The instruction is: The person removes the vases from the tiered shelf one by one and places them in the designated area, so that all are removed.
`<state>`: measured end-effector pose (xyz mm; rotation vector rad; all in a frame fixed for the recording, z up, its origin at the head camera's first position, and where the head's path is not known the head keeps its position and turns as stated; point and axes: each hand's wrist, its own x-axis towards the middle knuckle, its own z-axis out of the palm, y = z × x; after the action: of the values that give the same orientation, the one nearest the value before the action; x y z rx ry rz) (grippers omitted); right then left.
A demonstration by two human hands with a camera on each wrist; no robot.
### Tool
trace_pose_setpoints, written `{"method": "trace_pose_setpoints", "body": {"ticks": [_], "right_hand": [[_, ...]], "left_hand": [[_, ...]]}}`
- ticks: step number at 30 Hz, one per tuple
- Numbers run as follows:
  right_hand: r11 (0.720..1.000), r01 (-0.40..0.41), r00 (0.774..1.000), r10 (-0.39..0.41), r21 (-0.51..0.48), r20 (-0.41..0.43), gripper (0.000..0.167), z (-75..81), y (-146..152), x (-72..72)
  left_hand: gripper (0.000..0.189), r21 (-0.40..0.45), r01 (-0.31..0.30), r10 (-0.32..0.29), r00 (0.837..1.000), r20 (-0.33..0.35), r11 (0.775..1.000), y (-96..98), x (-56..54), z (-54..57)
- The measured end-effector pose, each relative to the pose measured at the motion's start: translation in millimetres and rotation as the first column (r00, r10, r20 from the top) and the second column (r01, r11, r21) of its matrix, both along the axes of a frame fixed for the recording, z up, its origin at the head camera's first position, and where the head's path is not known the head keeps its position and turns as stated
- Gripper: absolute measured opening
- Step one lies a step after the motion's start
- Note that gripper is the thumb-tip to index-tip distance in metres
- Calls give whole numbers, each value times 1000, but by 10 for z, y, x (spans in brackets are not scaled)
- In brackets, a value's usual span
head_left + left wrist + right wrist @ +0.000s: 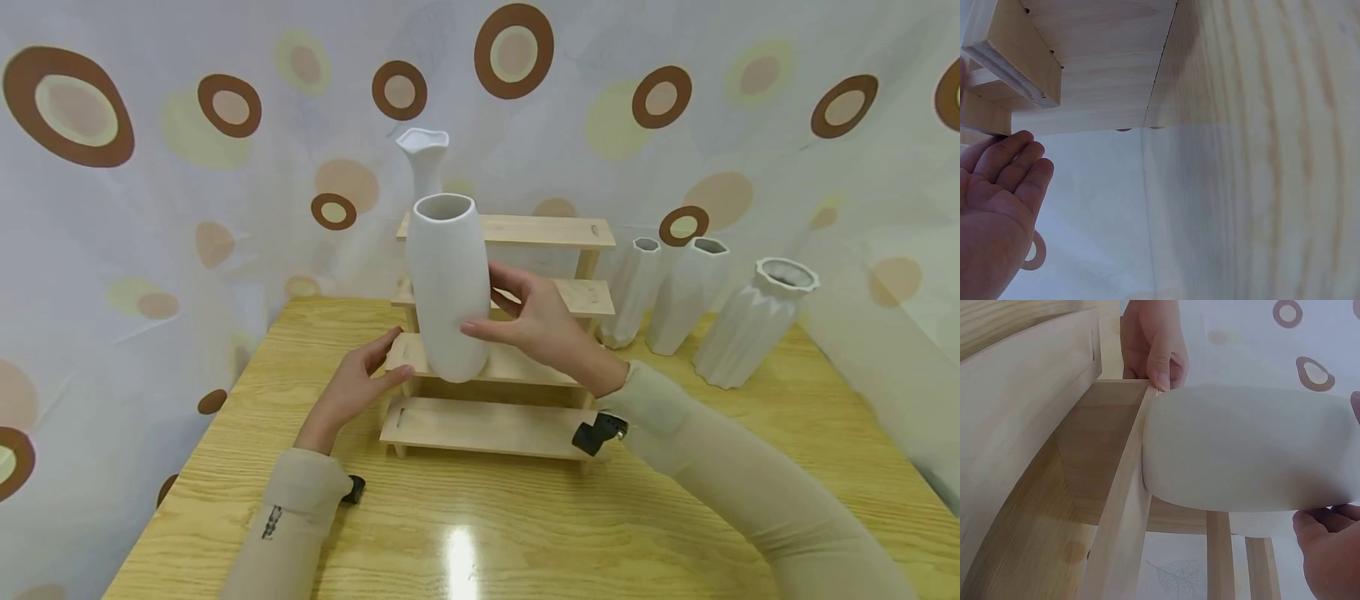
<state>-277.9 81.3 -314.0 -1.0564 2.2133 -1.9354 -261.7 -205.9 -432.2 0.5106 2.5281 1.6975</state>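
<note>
My right hand [536, 321] holds a smooth white vase [450, 283] from the right, its thumb across the front and fingers round the back. Upright in the head view, the vase has its base right at the second-lowest board of a stepped wooden shelf rack [480, 425]. In the right wrist view that base [1172, 450] meets the board's edge. My left hand [356, 383] grips the left end of the same board, thumb at the front corner and fingers at the far side. Behind the held vase, a white vase with a wavy rim [425, 150] is partly hidden.
To the rack's right, three white vases stand on the wooden table [300, 517]: a slim ribbed one [633, 292], a faceted one [688, 296] and a pleated one with a scalloped rim [753, 325]. A patterned curtain [262, 167] hangs behind.
</note>
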Motion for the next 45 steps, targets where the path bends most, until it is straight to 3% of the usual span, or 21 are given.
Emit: {"method": "trace_pose_setpoints", "body": {"ticks": [13,45], "right_hand": [[996,84,995,-85,11,49,64,-4,-102,-26],[991,118,992,-114,-61,53,66,-13,20,89]], "left_hand": [[76,12,7,-7,1000,1,1000,20,-6,14],[78,-25,-4,4,1000,-1,1000,11,7,15]]}}
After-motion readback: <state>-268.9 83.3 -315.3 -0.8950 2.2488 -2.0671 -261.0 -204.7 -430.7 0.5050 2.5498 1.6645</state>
